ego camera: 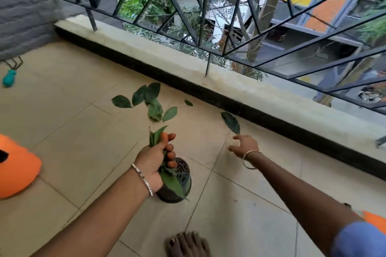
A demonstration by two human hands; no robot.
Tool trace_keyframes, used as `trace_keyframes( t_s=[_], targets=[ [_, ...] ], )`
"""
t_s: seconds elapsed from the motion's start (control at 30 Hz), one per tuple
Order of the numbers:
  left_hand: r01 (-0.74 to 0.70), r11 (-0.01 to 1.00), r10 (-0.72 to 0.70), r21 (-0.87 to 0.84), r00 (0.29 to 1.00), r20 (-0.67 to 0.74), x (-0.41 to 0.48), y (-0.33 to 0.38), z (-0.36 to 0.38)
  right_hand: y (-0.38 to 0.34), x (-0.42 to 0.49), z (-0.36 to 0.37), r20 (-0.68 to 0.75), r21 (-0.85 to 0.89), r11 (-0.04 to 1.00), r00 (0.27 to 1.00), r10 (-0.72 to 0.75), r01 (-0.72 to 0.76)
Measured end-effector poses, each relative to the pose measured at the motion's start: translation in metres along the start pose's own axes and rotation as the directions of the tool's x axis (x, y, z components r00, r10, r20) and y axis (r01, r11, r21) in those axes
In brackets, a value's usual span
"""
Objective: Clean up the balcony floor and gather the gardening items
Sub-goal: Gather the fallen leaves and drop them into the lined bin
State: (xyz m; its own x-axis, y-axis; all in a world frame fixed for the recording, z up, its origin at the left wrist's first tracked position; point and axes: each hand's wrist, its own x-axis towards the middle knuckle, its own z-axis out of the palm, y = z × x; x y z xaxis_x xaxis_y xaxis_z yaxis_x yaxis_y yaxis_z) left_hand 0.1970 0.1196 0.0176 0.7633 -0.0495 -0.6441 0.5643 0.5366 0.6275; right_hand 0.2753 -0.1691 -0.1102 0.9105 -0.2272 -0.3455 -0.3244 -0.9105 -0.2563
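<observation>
Foot (pixel 188 244): bare, nearer me than the black pot (pixel 182 176).
Left hand (pixel 155 158): over the pot, I squeeze a bunch of leaves (pixel 156 136).
Right hand (pixel 244 145): right of the pot, fingers spread, empty.
Loose leaves (pixel 155 109): floor past the pot.

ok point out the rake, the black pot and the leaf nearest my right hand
rake (pixel 9 78): head view, teal handle
black pot (pixel 184 173): head view, its slotted part
leaf (pixel 230 122): head view, middle of blade

left hand (pixel 155 157) gripping leaves (pixel 156 136), right hand (pixel 243 145) reaching
</observation>
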Motion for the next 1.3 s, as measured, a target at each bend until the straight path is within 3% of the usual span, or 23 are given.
trace_keyframes(
  t_s=[0.3,0.37,0.47,0.63,0.7,0.83,0.9,1.03,1.17,1.3],
  targets=[
    [-0.045,0.998,0.041,-0.033,0.992,-0.118,0.012,0.017,-0.042,-0.014,0.073,-0.017,0.176,0.032,0.999,0.984,-0.002,-0.004],
    [-0.043,0.998,0.036,-0.051,0.991,-0.129,0.017,0.02,-0.048,-0.018,0.081,-0.01,0.179,-0.047,0.999,0.984,-0.008,0.017],
    [-0.037,0.997,0.027,-0.071,0.991,-0.129,0.022,0.024,-0.054,-0.023,0.089,0.005,0.108,-0.236,0.971,0.994,-0.002,0.028],
    [-0.045,0.997,0.038,-0.065,0.993,-0.111,0.025,0.027,-0.056,-0.021,0.082,0.021,-0.111,-0.32,0.943,0.984,-0.137,0.095],
    [-0.057,0.997,0.051,-0.051,0.994,-0.101,0.026,0.025,-0.054,-0.021,0.072,0.021,-0.174,-0.251,0.962,0.973,-0.151,0.105],
    [-0.061,0.997,0.056,-0.045,0.994,-0.093,0.022,0.02,-0.046,-0.05,0.038,0.012,-0.365,0.125,0.973,0.921,-0.137,0.194],
    [-0.057,0.998,0.054,-0.027,0.994,-0.092,0.018,0.018,-0.04,-0.073,0.013,0.005,-0.38,0.308,0.906,0.91,-0.164,0.292],
    [-0.047,0.999,0.048,0.012,0.995,-0.082,0.007,0.018,-0.031,-0.123,-0.053,-0.012,-0.383,0.636,0.635,0.894,-0.234,0.439],
    [-0.029,0.999,0.027,-0.027,0.997,-0.072,-0.003,0.024,-0.031,-0.163,-0.116,-0.026,-0.432,0.665,0.467,0.81,-0.396,0.583],
    [-0.061,0.997,0.06,-0.042,0.998,-0.033,-0.01,0.026,-0.035,-0.187,-0.155,-0.019,-0.427,0.474,0.485,0.674,-0.603,0.735]
  ],
)
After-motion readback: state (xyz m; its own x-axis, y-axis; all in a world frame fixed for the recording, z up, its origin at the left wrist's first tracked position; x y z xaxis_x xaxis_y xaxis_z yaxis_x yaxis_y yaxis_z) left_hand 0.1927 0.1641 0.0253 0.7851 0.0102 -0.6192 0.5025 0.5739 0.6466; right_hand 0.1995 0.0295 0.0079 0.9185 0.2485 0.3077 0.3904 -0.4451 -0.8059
